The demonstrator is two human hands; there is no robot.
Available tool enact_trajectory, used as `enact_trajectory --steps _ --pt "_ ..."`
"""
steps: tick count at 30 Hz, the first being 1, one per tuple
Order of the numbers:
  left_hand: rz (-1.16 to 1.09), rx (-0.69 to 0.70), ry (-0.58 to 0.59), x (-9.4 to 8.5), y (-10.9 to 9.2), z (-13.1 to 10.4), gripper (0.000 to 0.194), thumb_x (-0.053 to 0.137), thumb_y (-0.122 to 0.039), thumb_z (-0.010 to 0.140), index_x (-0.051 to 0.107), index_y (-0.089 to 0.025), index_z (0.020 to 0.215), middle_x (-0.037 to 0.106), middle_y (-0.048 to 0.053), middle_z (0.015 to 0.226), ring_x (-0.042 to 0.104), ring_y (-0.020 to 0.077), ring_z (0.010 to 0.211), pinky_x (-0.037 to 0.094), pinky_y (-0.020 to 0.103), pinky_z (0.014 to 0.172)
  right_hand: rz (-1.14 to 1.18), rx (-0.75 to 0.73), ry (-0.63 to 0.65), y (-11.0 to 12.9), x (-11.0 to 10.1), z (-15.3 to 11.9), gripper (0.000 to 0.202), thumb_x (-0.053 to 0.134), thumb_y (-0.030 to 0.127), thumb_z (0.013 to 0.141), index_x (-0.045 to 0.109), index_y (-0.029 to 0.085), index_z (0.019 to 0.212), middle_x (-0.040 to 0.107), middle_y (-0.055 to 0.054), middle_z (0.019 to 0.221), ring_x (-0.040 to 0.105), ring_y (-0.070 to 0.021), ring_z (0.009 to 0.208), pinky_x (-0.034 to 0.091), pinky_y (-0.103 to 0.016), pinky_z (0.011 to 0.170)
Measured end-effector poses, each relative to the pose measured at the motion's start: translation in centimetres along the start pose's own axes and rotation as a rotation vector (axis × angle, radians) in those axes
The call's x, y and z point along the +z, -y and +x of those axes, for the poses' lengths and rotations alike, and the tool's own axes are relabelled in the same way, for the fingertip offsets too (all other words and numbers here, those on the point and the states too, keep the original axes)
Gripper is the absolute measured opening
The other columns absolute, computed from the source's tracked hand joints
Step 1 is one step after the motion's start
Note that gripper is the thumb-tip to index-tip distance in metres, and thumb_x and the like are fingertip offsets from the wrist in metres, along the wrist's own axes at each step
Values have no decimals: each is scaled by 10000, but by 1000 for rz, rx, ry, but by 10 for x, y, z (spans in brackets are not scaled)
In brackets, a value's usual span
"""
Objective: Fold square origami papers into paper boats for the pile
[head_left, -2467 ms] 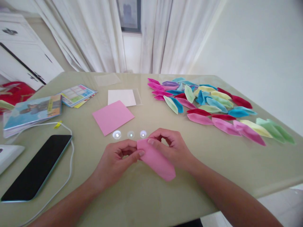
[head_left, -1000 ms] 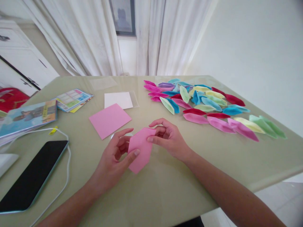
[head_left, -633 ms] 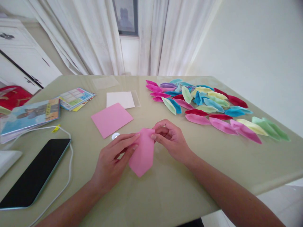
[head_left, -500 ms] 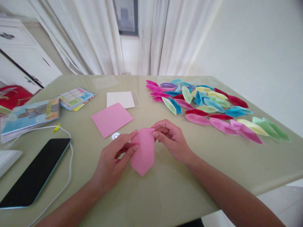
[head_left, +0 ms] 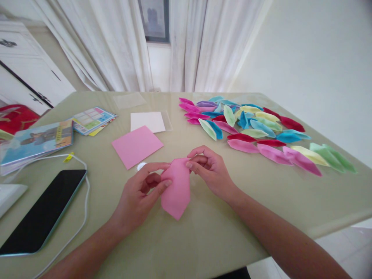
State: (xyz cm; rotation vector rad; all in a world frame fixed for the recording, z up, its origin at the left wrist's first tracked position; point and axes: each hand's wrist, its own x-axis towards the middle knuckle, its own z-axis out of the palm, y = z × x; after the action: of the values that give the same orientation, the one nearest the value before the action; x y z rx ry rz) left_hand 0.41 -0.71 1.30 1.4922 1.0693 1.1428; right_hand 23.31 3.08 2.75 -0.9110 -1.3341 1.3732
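A folded pink paper point(head_left: 176, 190), long with a pointed lower end, is held up between my hands above the table. My left hand point(head_left: 142, 193) pinches its left edge, thumb on the front face. At the upper right corner, my right hand point(head_left: 210, 170) grips it between thumb and fingers. A stack or sheet of square pink paper point(head_left: 137, 146) lies beyond my left hand, partly over a white sheet point(head_left: 147, 121). A small white round object point(head_left: 141, 166) shows just behind my left fingers.
Many folded coloured paper pieces point(head_left: 245, 145) spread over the table's point(head_left: 221, 240) right and back. A black phone point(head_left: 43, 209), a white cable point(head_left: 86, 201), a book point(head_left: 37, 143) and cards point(head_left: 93, 119) lie at left. Curtains and a wall stand behind.
The folded paper's lower tip has swung slightly down and to the right. My left thumb and fingers have shifted a little on its left edge; my right hand has barely moved.
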Motion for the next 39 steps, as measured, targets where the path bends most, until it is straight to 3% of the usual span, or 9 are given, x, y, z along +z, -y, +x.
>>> enact_trajectory --steps 3,6,11,15,20,31,39 --pt "-255 -109 86 3 0 2 203 797 -258 939 666 -272 1092 696 8 1153 721 141 878 621 235 715 16 26 -4 0 1 -1 297 869 387 860 657 217 978 773 1 801 695 -142 711 532 -250 641" --pt "-321 -149 142 4 0 3 167 797 -252 942 660 -243 1038 673 0 1082 708 134 881 611 232 734 12 12 5 0 2 -2 271 873 366 860 669 207 942 765 2 805 683 -129 707 516 -237 634" --pt "-255 -129 166 3 3 2 274 757 -255 980 691 -271 1245 701 38 1167 712 146 922 613 252 794 -2 1 24 1 3 -2 215 870 335 866 718 197 930 769 -13 848 681 -126 731 510 -234 636" --pt "-208 -29 157 3 4 2 211 740 -235 987 729 -261 1196 684 60 1264 698 186 1046 613 296 894 -27 -21 59 0 3 -3 271 908 334 824 745 204 997 781 -32 926 700 -150 798 529 -256 671" --pt "-90 6 148 2 4 2 55 723 -243 997 724 -237 1052 699 43 1135 681 172 980 597 281 868 -39 -50 110 -1 2 -4 336 909 289 831 743 225 1116 798 -38 1009 716 -159 871 540 -269 733" --pt "-13 88 179 2 1 -1 210 726 -218 991 741 -274 1193 712 53 1165 681 187 994 610 322 894 -190 -138 169 1 -1 -7 327 871 295 882 782 243 1193 787 -50 1130 697 -167 923 542 -292 774" --pt "33 105 129 1 4 -2 182 723 -213 994 746 -273 1165 706 42 1157 678 178 1037 596 284 896 -239 -171 220 5 -2 -7 353 856 279 895 778 244 1238 777 -59 1147 700 -183 959 546 -312 802"
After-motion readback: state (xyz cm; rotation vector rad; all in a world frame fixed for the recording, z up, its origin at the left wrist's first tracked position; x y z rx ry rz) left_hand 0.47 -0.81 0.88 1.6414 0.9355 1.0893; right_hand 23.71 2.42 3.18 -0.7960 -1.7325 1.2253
